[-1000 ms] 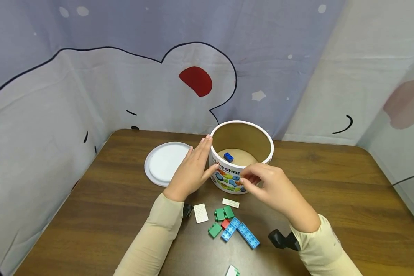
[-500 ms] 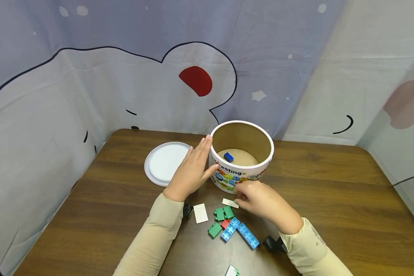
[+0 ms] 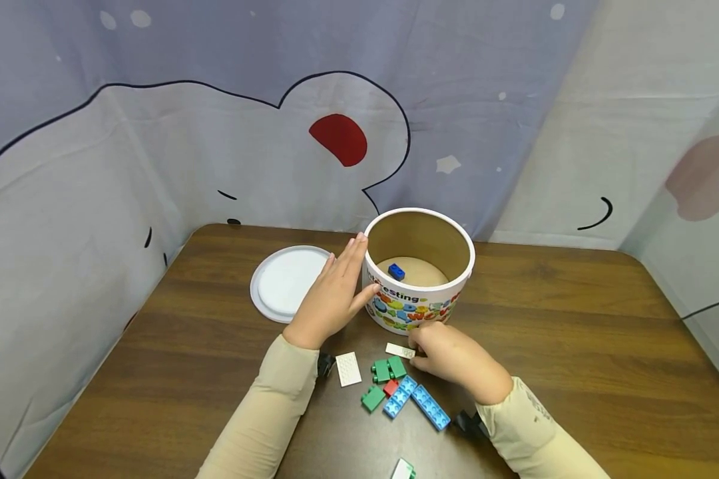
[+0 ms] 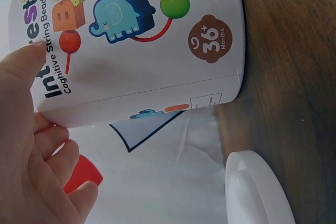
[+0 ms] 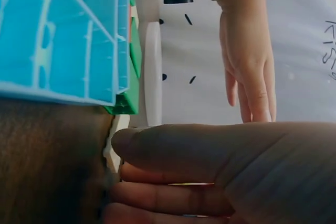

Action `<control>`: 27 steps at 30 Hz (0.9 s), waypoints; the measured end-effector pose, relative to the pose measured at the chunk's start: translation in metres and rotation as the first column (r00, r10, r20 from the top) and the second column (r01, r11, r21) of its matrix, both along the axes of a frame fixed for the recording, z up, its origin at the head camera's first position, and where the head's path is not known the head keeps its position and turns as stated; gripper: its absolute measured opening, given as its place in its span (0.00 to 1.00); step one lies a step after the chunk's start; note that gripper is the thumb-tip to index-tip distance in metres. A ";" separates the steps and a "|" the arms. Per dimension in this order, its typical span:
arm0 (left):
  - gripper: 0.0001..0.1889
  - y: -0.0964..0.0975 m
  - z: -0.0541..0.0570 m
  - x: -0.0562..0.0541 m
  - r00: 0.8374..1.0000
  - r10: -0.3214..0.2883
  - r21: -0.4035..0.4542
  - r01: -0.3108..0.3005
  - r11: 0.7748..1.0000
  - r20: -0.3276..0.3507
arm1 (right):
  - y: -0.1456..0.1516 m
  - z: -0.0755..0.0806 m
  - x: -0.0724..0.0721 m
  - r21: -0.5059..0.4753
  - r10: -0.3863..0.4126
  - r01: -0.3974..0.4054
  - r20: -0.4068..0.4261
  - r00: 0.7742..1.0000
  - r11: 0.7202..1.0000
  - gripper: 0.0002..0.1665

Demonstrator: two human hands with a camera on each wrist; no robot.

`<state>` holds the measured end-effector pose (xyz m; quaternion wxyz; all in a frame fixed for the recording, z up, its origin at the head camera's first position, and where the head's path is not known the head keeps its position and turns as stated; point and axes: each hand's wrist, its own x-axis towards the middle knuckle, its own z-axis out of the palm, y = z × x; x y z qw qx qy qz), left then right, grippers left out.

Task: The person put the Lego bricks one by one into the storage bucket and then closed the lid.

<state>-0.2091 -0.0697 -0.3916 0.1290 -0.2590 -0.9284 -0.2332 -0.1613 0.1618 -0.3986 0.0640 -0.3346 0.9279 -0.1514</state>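
The right hand (image 3: 449,359) lies low on the table (image 3: 575,346) with its fingers curled down onto a thin white flat brick (image 3: 400,350), the thumb and fingertips closing on the brick's right end; in the right wrist view the thumb (image 5: 173,145) and the fingers under it meet at the white edge, so the hand pinches the piece while it lies on the wood, just in front of the tub. The left hand (image 3: 334,296) is held flat with fingers straight and together, palm pressed against the left side of the round cardboard tub (image 3: 419,313); the left wrist view shows its fingertips (image 4: 26,64) touching the printed white wall, gripping nothing. The tub stands upright and open near the middle of the table, its white rim ringing a brown inside, and on its floor lies a single small blue brick (image 3: 397,271), towards the left of the bottom. The tub's white round lid (image 3: 284,283) lies flat on the table just left of the left hand, apart from the tub. In front of the tub, between the two forearms, loose bricks are scattered: a white plate brick (image 3: 349,369), a pair of green bricks (image 3: 388,370) near the pinched piece, a red brick (image 3: 391,387) touching a light blue brick (image 3: 400,398), a longer blue brick (image 3: 430,407) beside them, another green brick (image 3: 373,399), and a white and green piece (image 3: 404,470) at the lower edge of the head view.
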 end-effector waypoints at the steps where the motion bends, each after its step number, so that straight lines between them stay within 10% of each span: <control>1: 0.42 0.000 0.000 0.000 1.000 0.001 0.000 -0.001 1.000 0.000 | 0.000 -0.001 0.000 0.004 -0.003 0.003 -0.005 1.000 1.000 0.14; 27: 0.42 -0.001 0.002 0.001 1.000 -0.004 -0.006 0.004 1.000 -0.011 | -0.003 -0.004 0.007 0.047 -0.078 0.083 -0.092 0.993 0.995 0.15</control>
